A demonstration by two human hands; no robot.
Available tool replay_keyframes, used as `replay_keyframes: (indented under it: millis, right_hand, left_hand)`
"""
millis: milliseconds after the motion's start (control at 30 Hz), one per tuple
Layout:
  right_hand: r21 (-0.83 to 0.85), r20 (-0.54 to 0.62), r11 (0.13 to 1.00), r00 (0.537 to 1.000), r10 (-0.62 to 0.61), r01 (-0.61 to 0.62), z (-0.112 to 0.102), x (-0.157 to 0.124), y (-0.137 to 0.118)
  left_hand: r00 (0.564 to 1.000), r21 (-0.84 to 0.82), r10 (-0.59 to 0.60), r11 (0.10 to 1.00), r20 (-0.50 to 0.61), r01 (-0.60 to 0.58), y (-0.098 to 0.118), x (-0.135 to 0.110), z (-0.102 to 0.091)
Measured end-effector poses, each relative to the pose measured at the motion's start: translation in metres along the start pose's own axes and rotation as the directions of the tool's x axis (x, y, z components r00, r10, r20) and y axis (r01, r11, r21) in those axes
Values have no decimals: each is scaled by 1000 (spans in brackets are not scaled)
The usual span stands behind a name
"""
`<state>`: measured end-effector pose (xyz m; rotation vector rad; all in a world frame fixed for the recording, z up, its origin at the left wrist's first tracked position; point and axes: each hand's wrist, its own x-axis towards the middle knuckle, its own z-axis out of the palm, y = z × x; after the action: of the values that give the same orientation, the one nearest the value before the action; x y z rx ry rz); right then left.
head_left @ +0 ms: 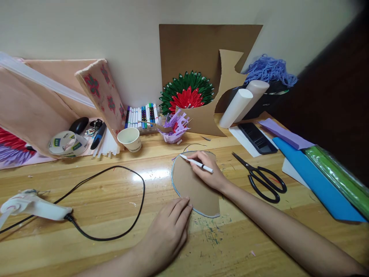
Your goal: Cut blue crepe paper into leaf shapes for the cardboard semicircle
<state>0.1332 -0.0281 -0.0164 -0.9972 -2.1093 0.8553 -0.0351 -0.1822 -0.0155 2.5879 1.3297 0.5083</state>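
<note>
A brown cardboard cut-out (191, 186) with a rounded top lies flat on the wooden table (115, 215), over a pale blue sheet whose edge shows around it. My right hand (209, 173) is closed round a white marker (196, 163), its tip at the cut-out's upper left edge. My left hand (170, 231) rests on the table with fingers stretched out, fingertips pressing the cut-out's lower left edge.
Black scissors (263, 179) lie right of the cut-out. A glue gun (34, 207) with a looping black cord (127, 200) sits at the left. Behind stand a paper cup (130, 139), a marker set (141, 115), tape rolls (67, 143), a paper flower (187, 94), foam sheets (314, 181) and cardboard.
</note>
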Motion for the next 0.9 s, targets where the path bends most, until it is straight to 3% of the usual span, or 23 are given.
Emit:
replay_keyframes:
  millis: [100,233,367,500,600,733,900]
  right_hand:
    - [-1,45,1000,999,-28,28,0,0,0]
    - [-38,-64,999,998,22,-25,0,0,1]
    - [-12,-6,1000,1000,-14,14,0,0,2]
    - [-33,-105,998,993,55,-59,1,-1,3]
    - [1,-97,999,995,34,-34,-2,1,4]
    - [-4,-118,998,991,69,-70,-22,7,10]
    - [-138,-14,984,994,112,-113,-51,1,24]
  left_hand:
    - [1000,6,3,1000,6,-3,0,0,-1]
    - [1000,28,13,1000,0,-13,0,0,-2]
    - [1000,35,24,999,-12,-24,0,1,-2]
    - [999,30,26,999,-21,-25,0,1,0]
    - [999,-7,25,1000,-26,-25,0,0,-2]
    - [991,-69,-135,989,-20,133,-5,4,-10]
    - [938,-71,-341,939,-67,337,-13,12,-15]
